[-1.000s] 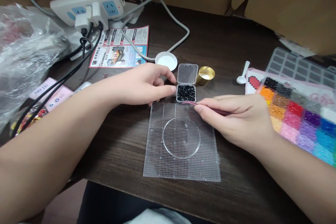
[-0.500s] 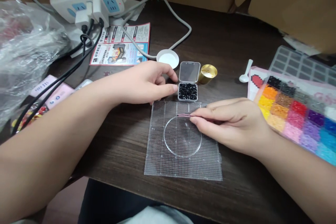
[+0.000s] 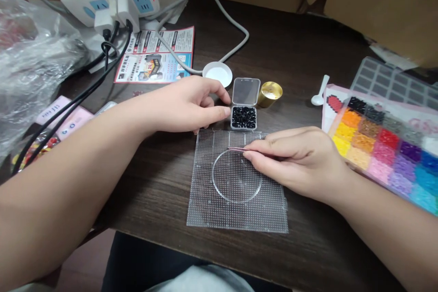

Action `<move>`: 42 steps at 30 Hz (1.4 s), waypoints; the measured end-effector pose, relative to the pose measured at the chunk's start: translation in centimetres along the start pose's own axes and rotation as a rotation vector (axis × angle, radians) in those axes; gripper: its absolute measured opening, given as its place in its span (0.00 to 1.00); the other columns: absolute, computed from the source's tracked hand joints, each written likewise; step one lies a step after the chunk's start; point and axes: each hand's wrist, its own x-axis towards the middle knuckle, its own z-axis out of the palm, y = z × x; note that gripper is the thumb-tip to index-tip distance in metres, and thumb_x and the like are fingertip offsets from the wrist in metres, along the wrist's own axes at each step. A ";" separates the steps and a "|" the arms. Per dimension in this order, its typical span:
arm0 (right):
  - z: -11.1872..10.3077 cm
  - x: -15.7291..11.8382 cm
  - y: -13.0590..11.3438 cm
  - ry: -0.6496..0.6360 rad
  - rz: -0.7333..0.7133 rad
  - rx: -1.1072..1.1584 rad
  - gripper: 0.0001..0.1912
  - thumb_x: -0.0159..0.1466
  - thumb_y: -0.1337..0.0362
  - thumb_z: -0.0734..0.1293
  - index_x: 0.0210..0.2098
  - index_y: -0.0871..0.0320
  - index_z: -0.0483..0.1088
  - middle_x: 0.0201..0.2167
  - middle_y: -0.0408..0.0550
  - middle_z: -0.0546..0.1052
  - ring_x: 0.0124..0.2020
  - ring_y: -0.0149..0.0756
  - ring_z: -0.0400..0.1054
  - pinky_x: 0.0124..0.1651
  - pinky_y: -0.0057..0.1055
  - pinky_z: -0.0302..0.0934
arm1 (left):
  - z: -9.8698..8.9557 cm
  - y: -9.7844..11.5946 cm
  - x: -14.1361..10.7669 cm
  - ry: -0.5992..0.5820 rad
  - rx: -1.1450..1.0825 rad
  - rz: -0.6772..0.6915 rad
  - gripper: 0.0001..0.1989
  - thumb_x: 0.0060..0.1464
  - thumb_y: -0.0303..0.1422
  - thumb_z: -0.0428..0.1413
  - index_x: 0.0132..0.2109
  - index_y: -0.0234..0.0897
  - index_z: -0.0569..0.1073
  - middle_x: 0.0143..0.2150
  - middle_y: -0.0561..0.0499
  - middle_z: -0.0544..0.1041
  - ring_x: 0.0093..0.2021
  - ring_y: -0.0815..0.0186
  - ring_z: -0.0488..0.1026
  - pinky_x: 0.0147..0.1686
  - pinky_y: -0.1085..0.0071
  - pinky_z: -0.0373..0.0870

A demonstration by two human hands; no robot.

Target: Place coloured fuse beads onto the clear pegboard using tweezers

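Note:
My right hand (image 3: pixel 290 159) pinches thin pinkish tweezers (image 3: pixel 237 149) between thumb and forefinger. Their tip lies over the upper edge of a clear circle (image 3: pixel 212 178) on a transparent pegboard (image 3: pixel 201 212); a small dark speck shows at the tip, too small to name. My left hand (image 3: pixel 196 102) is open, thumb and forefinger apart at the left side of a small clear box (image 3: pixel 246 92) with its lid up. Black tube beads (image 3: pixel 243 117) fill the box. The left hand's other fingers are curled and partly hidden.
A gold cup (image 3: pixel 271 94) and a white round charger (image 3: pixel 217 75) stand behind the board. To the right lie a white spoon (image 3: pixel 320 91) and a tray of coloured beads (image 3: pixel 383 150). A power strip (image 3: pixel 109 2), black cables, a leaflet (image 3: pixel 153 57) and plastic bags (image 3: pixel 37 50) occupy the left.
The whole view has shifted slightly. The tweezers' tip has moved a little left along the circle's upper edge; the left hand stays beside the box.

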 end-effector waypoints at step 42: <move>-0.4 -0.1 0.0 0.011 0.047 0.027 0.09 0.72 0.69 0.77 0.41 0.53 0.92 0.32 0.46 0.89 0.27 0.35 0.83 0.27 0.27 0.72 | 0.0 0.2 -0.4 0.007 0.062 0.007 0.21 0.66 0.41 0.65 0.61 0.40 0.78 0.27 0.55 0.77 0.26 0.66 0.73 0.32 0.68 0.65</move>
